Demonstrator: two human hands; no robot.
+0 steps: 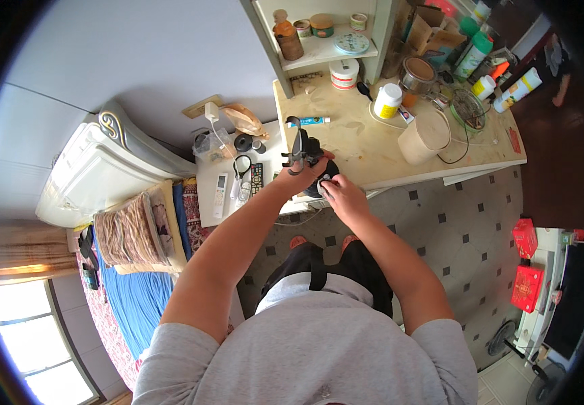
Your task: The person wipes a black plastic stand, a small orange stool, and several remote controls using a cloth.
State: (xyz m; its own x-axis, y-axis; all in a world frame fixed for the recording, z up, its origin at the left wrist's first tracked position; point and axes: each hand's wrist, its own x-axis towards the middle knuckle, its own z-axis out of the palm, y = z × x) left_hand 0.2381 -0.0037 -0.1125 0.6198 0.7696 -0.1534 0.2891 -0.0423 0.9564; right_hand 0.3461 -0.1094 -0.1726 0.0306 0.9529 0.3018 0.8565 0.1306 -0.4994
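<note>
My left hand [306,174] grips a black stand [302,147], perhaps a phone holder, with a curved clip bracket at its upper end. Its dark round base [330,171] shows between my hands, tilted towards me. My right hand [345,200] pinches a small crumpled grey-white cloth or tissue [323,186] against the base. Both hands are over the front left corner of the cream desk [357,162]. Just beyond the stand, a blue toothpaste tube [314,121] lies on the desktop. My left fingers partly hide the stand's middle.
On the white nightstand [206,202] lie remote controls [257,178], a magnifying glass [242,165] and a charger cable. A white bottle with a yellow label [387,101], a beige bin [425,136] and several cans stand on the desk. A bed [137,298] is at left.
</note>
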